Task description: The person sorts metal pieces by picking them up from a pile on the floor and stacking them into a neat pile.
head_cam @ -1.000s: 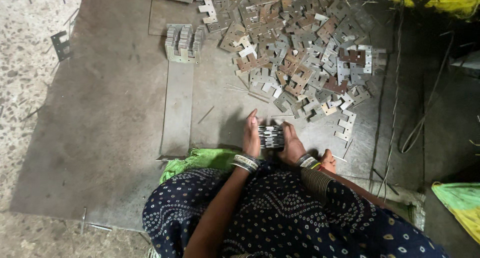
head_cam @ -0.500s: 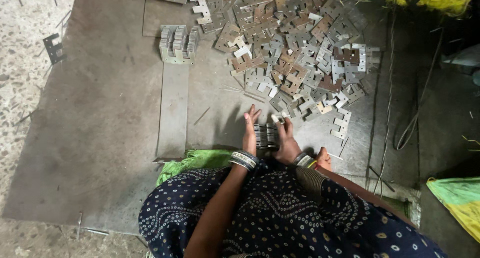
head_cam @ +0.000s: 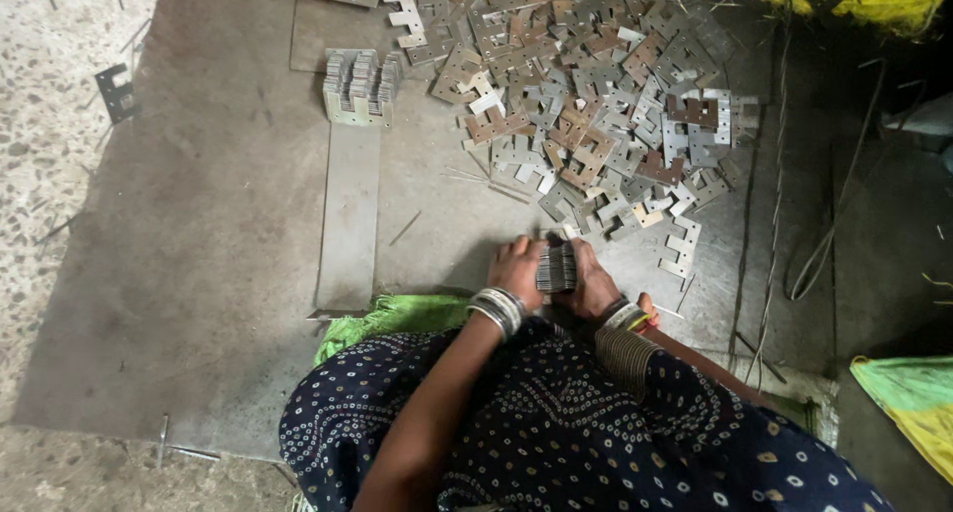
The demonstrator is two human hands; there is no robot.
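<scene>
A stack [head_cam: 556,268] of thin grey notched metal plates (edges aligned) is clasped between left hand [head_cam: 517,270] and right hand [head_cam: 591,279], near the pile [head_cam: 586,95].

A stack of metal plates [head_cam: 556,267] sits low in the frame's centre, between the left hand [head_cam: 516,272] and right hand [head_cam: 593,282]. A heap of loose plates [head_cam: 586,105] fills the upper right. An upright row of plates [head_cam: 359,87] stands upper left, on a long strip [head_cam: 349,214].
</scene>
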